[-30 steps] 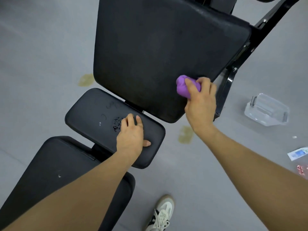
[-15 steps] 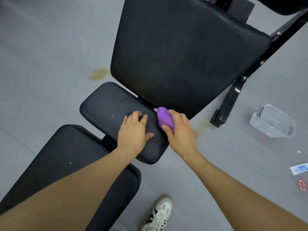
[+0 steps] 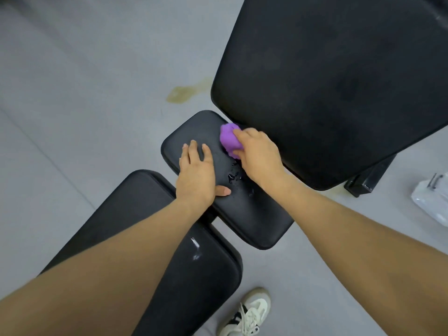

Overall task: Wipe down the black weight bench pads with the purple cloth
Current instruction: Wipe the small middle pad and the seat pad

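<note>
The black weight bench has three pads. The large back pad [image 3: 334,81] is tilted up at the upper right. The small middle pad [image 3: 252,214] lies below it, with water droplets on its surface. A long pad [image 3: 145,214] lies at the lower left. My right hand [image 3: 259,156] grips the bunched purple cloth [image 3: 229,139] and holds it on the far end of the middle pad, close to the back pad's lower edge. My left hand [image 3: 196,173] rests flat on the middle pad, fingers straight, thumb out to the right.
The grey floor [image 3: 84,93] has a yellowish stain [image 3: 184,92] left of the back pad. A clear plastic container [image 3: 431,202] lies at the right edge. The bench's black frame foot [image 3: 363,183] stands beside it. A white sneaker [image 3: 244,314] is at the bottom.
My right hand carried the cloth down from the back pad's lower right corner onto the middle pad and slid it along toward that pad's far end. My left hand stayed resting on the pad.
</note>
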Tool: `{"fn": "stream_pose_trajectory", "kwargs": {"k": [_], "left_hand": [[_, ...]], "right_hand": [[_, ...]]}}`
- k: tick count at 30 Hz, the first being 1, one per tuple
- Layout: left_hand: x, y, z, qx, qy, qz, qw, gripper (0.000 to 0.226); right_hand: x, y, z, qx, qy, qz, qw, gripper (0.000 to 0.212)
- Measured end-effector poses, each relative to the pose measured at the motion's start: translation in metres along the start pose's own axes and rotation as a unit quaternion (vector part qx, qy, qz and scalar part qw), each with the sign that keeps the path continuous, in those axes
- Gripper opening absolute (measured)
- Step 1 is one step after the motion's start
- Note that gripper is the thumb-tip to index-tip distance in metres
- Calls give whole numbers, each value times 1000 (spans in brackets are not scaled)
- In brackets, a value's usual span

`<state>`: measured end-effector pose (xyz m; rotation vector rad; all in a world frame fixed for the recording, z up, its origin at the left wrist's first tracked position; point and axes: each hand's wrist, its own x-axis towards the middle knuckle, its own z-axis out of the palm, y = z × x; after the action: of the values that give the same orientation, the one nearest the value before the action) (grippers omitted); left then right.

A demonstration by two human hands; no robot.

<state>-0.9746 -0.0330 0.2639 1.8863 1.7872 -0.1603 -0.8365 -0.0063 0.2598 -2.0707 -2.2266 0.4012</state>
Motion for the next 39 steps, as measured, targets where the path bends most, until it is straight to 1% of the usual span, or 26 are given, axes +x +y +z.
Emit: {"fn": "stream_pose_trajectory", "kwargs": {"k": [2, 4, 7, 9, 11, 13, 16, 19, 21, 23, 26, 28, 29, 32, 36, 39], "left_hand": [[1, 2, -1, 5, -5, -5, 1000, 116], [1, 4, -1, 8, -10, -7, 1000, 115], [1, 4, -2, 2, -18, -12, 1000, 114], [3, 4, -3, -1, -25, -14, 1000, 114], [3, 5, -4, 4, -29, -15, 999, 115], [3, 6, -4, 11, -30, -15, 999, 115], [2, 6, -3, 23, -24, -15, 999, 114], [3, 6, -3, 39, -22, -10, 999, 114], [3, 7, -5, 43, -28, -11, 999, 114], [2, 8, -6, 36, -36, -16, 999, 114], [3, 9, -6, 23, -41, -20, 999, 113], [4, 8, -5, 25, -38, -22, 999, 113], [3, 8, -5, 25, -36, -23, 999, 113], [3, 9, -3, 32, -27, -24, 999, 113], [3, 9, -2, 39, -25, -21, 999, 113], [3, 9, -3, 45, -25, -19, 998, 114]], "right_hand": [[31, -16, 4, 12, 12, -3, 1000, 45], [29, -8, 5, 50, 1, -17, 999, 48], [-35, 28, 2, 107, -15, -31, 994, 50], [-82, 49, -2, 105, -10, -31, 994, 47], [-98, 60, -1, 83, -6, -41, 996, 45], [-82, 54, 0, 65, 5, -48, 997, 47], [-20, 20, 3, 62, 10, -37, 997, 51], [47, -17, 5, 45, 12, -21, 999, 44], [62, -25, 4, 51, 13, -27, 998, 43], [44, -10, 3, 78, -1, -49, 996, 46], [-28, 34, 0, 98, -8, -56, 994, 49], [-70, 56, -5, 83, 2, -51, 995, 50], [-77, 63, -5, 70, 3, -58, 996, 51], [-48, 51, -2, 31, -10, -87, 996, 52], [37, -5, 6, 6, 5, -63, 998, 45], [77, -32, 3, 4, -9, -65, 998, 37]]}}
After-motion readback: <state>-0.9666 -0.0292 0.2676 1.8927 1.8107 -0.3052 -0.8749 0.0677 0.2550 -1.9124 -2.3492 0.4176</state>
